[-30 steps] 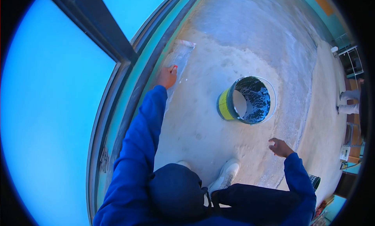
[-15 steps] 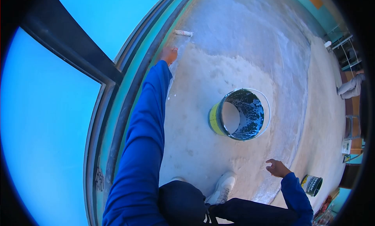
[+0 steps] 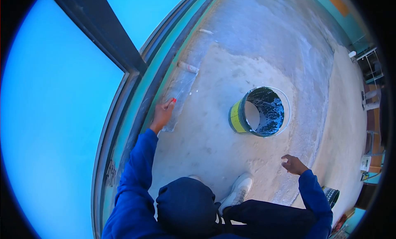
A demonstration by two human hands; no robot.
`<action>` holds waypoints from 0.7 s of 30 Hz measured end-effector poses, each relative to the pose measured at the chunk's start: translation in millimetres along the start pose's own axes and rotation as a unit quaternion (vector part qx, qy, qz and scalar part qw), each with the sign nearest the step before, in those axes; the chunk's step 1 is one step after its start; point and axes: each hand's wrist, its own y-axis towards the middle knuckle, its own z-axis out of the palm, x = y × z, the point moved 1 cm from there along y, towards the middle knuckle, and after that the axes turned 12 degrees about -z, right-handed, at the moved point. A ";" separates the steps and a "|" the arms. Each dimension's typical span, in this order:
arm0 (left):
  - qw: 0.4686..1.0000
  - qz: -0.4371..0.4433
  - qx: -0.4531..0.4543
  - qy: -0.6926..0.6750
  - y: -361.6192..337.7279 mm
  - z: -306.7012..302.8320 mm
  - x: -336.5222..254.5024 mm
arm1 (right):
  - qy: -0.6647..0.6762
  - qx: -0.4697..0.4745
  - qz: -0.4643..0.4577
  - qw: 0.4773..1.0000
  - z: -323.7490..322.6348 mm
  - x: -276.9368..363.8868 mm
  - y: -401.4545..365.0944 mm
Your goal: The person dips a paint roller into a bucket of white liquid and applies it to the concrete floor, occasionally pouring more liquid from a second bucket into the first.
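Observation:
My left hand is closed round the red-tipped handle of a paint roller, near the teal and black wall base. The white roller lies on the floor ahead of that hand, over a wet-looking strip. To the right stands a dark bucket with a yellow-green label, its raised wire handle on the right side and pale liquid inside. Lower right, my right hand hangs above the floor with bent fingers; no object shows in it.
White shoes are on the floor below the bucket. A smaller bucket stands at the lower right, partly behind my right sleeve. At the far right are a person's legs and a metal rack. Large bright panes line the left.
My left hand has drawn the roller back toward me along the wall base. The view has shifted a little, and my right arm now covers part of the smaller bucket.

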 end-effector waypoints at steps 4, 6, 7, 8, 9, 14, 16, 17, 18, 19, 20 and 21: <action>0.990 -0.102 0.048 -0.090 -47.3 -15.8 -22.4 | -0.024 -0.021 -0.007 0.999 -12.4 9.1 1.4; 0.974 -0.133 0.099 -0.152 -69.0 -27.0 -41.0 | -0.028 -0.017 -0.005 0.999 -12.4 13.5 -0.4; 0.964 -0.150 0.125 -0.180 -74.0 -30.8 -49.5 | -0.028 -0.015 -0.004 0.999 -11.5 16.0 -1.0; 0.961 -0.139 0.144 -0.190 -76.8 -31.1 -57.1 | -0.029 -0.006 0.001 1.000 -9.4 18.2 -3.5; 0.958 -0.127 0.161 -0.201 -75.5 -30.9 -67.5 | -0.031 0.002 0.005 0.999 -8.9 21.0 -4.3; 0.842 -0.146 0.340 -0.392 -9.0 -6.3 -83.4 | -0.044 0.000 0.013 0.999 -13.5 14.3 -0.6; 0.721 -0.208 0.457 -0.478 31.1 2.8 -82.6 | -0.052 -0.009 0.010 0.999 -16.3 18.3 0.9; 0.725 -0.199 0.440 -0.491 43.3 10.0 -87.2 | -0.049 -0.007 0.007 0.999 -16.1 18.1 1.9; 0.729 -0.190 0.422 -0.504 46.7 21.0 -98.9 | -0.045 -0.004 0.003 0.999 -14.6 17.2 2.4; 0.732 -0.182 0.403 -0.518 53.4 27.8 -106.2 | -0.043 0.001 -0.001 0.999 -13.4 16.7 3.9; 0.745 -0.176 0.395 -0.507 63.9 30.7 -109.0 | -0.038 0.008 0.002 0.999 -12.7 16.9 6.5; 0.758 -0.171 0.388 -0.496 79.3 36.7 -107.0 | -0.033 0.014 0.006 0.999 -11.4 17.7 8.4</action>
